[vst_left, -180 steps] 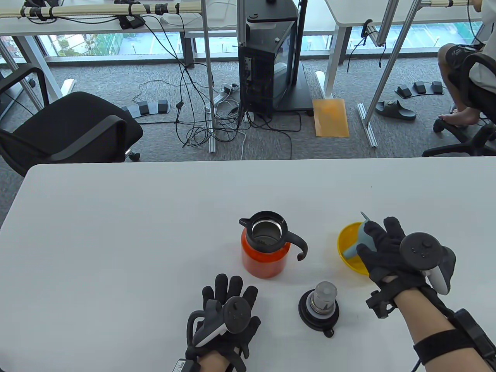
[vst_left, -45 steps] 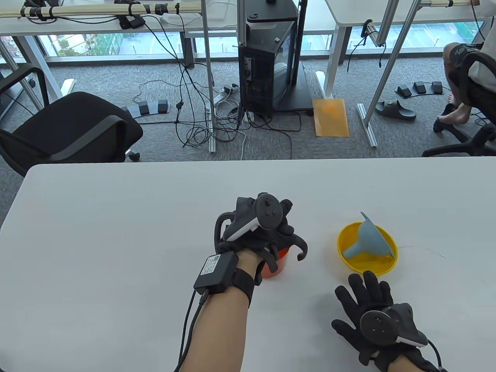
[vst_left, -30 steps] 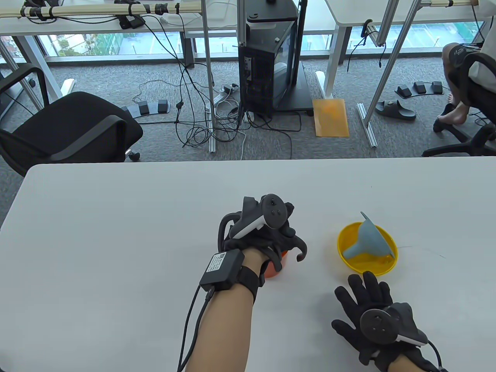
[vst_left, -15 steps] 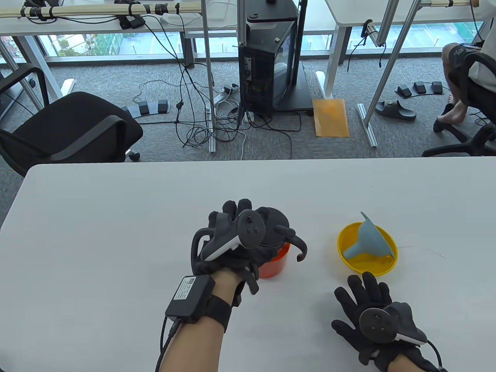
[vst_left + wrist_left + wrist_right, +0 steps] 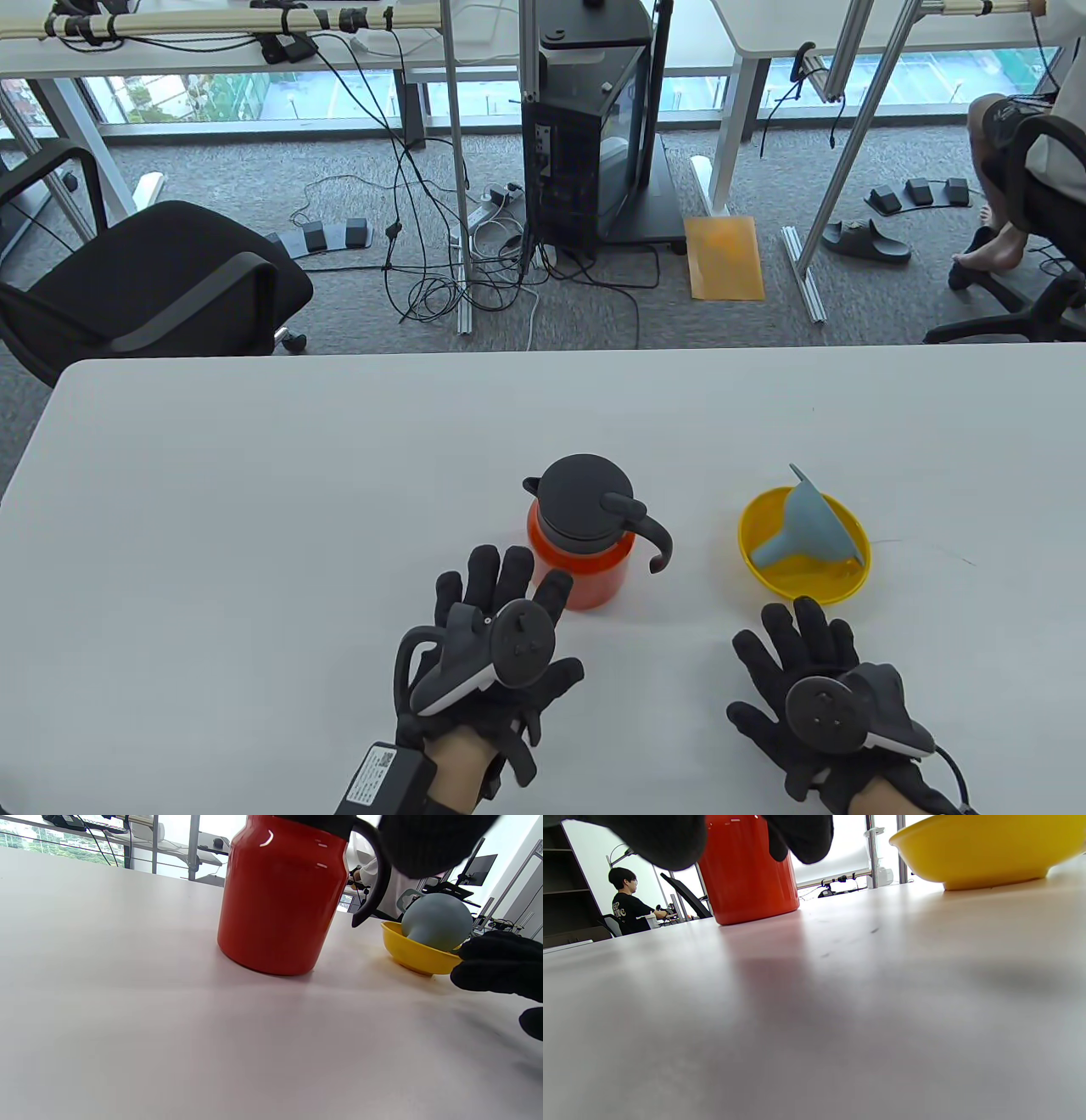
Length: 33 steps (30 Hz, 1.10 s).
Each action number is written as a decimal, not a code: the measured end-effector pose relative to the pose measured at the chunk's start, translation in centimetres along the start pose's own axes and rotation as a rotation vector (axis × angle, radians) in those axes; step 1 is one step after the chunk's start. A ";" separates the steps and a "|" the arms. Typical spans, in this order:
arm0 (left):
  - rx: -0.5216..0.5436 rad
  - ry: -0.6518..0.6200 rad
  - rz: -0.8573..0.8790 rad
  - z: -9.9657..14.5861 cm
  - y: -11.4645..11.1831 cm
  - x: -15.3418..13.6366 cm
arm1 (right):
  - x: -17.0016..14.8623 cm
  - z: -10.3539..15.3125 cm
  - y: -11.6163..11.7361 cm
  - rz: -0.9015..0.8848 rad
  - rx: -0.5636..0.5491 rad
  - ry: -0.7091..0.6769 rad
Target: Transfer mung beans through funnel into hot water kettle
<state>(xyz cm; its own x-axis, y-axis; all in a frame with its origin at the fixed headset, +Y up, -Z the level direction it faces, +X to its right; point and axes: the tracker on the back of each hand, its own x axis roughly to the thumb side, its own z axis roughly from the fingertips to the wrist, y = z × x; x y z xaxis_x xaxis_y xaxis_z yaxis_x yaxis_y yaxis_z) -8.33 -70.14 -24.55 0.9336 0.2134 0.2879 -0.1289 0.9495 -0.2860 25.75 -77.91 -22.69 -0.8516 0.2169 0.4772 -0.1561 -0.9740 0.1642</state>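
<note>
Both my hands lie flat and released on the bench: left hand [image 5: 488,658] nearest the lidded kettle [image 5: 581,543], right hand [image 5: 819,700] just below the bowl [image 5: 764,543] holding the funnel [image 5: 806,522].

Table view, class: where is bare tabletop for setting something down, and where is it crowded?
Bare: the table left of the kettle, and the far strip behind it. Crowded: near edge, where the left hand, right hand and yellow bowl with funnel sit.
</note>
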 end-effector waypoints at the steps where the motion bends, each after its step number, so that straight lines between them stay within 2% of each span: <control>1: -0.006 -0.001 0.008 0.0 -0.5 0.0 | 0.0 0.0 0.0 0.000 -0.001 0.000; 4: -0.050 -0.002 0.070 -0.2 -3.2 -0.1 | 0.0 0.0 0.0 0.000 0.002 -0.001; 7: -0.071 0.005 0.050 -0.7 -5.2 -0.2 | 0.0 0.0 0.1 0.000 0.006 -0.002; 10: -0.081 0.012 0.043 -1.0 -6.6 -0.3 | 0.1 0.0 0.1 -0.003 0.005 -0.005; 13: -0.066 0.027 -0.063 -1.3 -7.6 -0.4 | 0.1 0.0 0.1 -0.004 0.008 -0.007; 15: -0.073 0.024 -0.111 -1.5 -8.0 -0.4 | 0.1 0.0 0.1 -0.002 0.014 -0.007; 25: -0.046 0.026 -0.092 -1.5 -8.3 -0.1 | 1.0 0.0 0.4 0.072 0.034 -0.019; 33: -0.046 0.035 -0.076 -1.3 -8.4 -0.3 | 1.0 0.0 0.3 0.067 0.020 -0.004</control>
<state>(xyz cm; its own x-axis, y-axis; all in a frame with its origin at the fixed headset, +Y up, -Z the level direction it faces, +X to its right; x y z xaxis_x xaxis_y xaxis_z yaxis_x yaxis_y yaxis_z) -7.03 -78.51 -23.45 0.9514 0.1317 0.2783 -0.0421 0.9510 -0.3062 24.92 -77.99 -22.15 -0.8578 0.1515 0.4911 -0.0888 -0.9849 0.1488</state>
